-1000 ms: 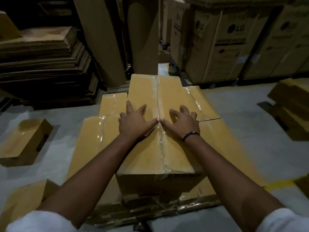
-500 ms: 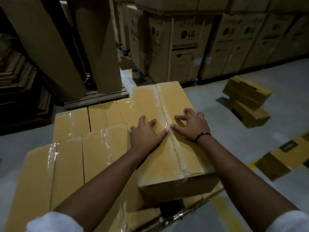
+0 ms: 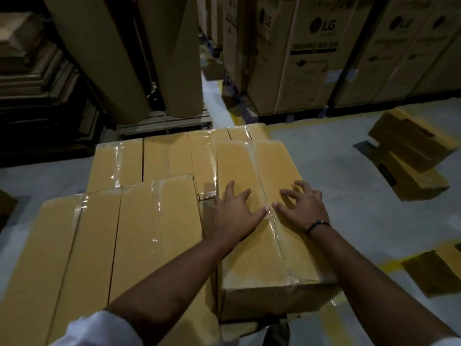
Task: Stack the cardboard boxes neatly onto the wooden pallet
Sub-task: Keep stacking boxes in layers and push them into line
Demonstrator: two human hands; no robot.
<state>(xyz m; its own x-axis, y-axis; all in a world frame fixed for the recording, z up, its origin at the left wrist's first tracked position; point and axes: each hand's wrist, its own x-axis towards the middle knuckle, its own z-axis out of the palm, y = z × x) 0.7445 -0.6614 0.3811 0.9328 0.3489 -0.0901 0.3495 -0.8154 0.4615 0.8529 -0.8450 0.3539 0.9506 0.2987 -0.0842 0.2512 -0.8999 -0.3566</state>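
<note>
In the head view, my left hand (image 3: 234,213) lies flat, fingers spread, and my right hand (image 3: 303,211) arches on its fingertips. Both grip nothing and press the taped cardboard box (image 3: 249,166) down, I judge to square it. The lower boxes (image 3: 149,233) sit beneath and left of it.

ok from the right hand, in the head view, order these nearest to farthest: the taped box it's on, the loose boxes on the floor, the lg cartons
1. The taped box, directly under the right hand, touching it.
2. The loose boxes, on the floor to the right.
3. The LG cartons, along the back.
</note>
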